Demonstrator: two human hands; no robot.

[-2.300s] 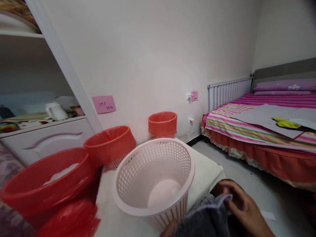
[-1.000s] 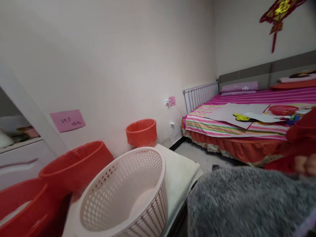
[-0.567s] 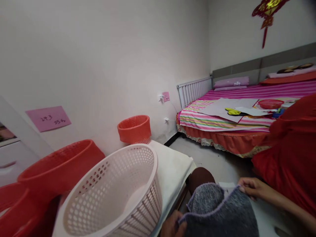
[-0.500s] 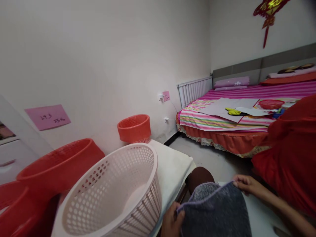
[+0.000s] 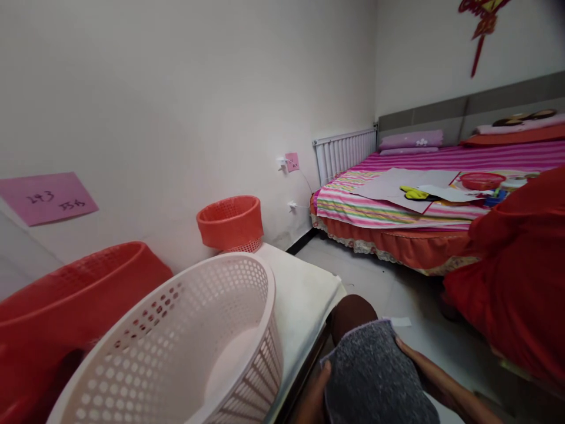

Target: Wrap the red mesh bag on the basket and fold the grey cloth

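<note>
A dark grey fuzzy piece of cloth (image 5: pixel 375 371) with a thin purple edge hangs spread at the bottom of the view, in front of a brown rounded shape (image 5: pixel 355 312). My left hand (image 5: pixel 314 396) grips its left side, thumb on the near face and the other fingers mostly hidden. On the right side, my right hand (image 5: pixel 417 360) holds the cloth, its fingertips partly behind the fabric. A small white strip (image 5: pixel 401 322) shows by the cloth's upper right corner. Left of my hands stands a large pale pink perforated basket (image 5: pixel 176 335), its visible floor bare.
The basket stands on a cream-topped table (image 5: pixel 295 288). Behind are a small red basket (image 5: pixel 229 224) and a large red basket (image 5: pixel 79 306). A bed (image 5: pixel 397 218) with striped sheets stands at the back right, near a person's red clothing (image 5: pixel 516 282).
Both hands have shifted their hold from the cloth's top edge to its sides. The grey face now lies flatter towards me. The view has turned slightly, so the baskets sit further left.
</note>
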